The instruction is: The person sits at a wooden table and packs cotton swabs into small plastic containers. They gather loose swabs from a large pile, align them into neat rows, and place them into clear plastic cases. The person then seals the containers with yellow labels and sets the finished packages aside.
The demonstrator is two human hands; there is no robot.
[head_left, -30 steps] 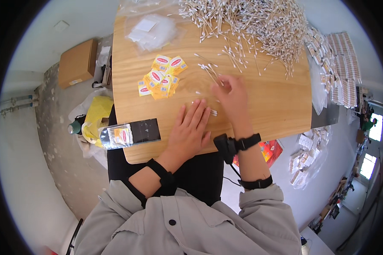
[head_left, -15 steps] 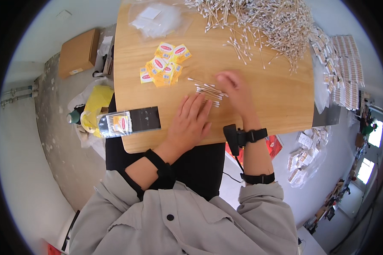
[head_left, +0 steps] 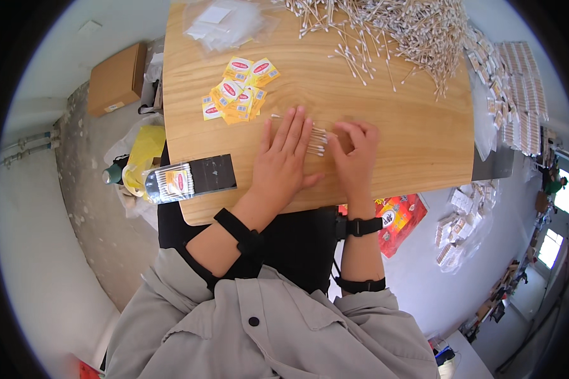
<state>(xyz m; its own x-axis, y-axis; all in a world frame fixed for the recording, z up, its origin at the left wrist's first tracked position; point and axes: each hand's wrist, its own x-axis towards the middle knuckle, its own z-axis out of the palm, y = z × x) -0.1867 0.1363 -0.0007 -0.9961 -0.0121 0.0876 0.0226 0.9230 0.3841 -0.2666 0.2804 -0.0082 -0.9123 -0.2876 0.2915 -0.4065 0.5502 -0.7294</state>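
Observation:
My left hand (head_left: 283,161) lies flat, fingers spread, on a small bunch of cotton swabs (head_left: 318,140) on the wooden table (head_left: 404,158). My right hand (head_left: 355,155) sits just right of it, fingers curled onto the same bunch. The swabs poke out between the two hands, partly hidden under my fingers. A big heap of loose cotton swabs (head_left: 398,25) covers the far right of the table. Yellow and red labels (head_left: 237,95) lie in a loose pile to the far left of my hands.
A filled clear packet of swabs (head_left: 171,182) rests on a black sheet (head_left: 212,172) at the table's near left edge. Clear plastic bags (head_left: 224,22) lie at the far left. Packed swab packets (head_left: 515,88) are stacked to the right. A cardboard box (head_left: 115,79) and yellow bag (head_left: 142,151) sit on the floor.
Both hands have drawn a small bunch of swabs toward me from the heap's edge and closed together over it. My left hand has slid forward onto the bunch.

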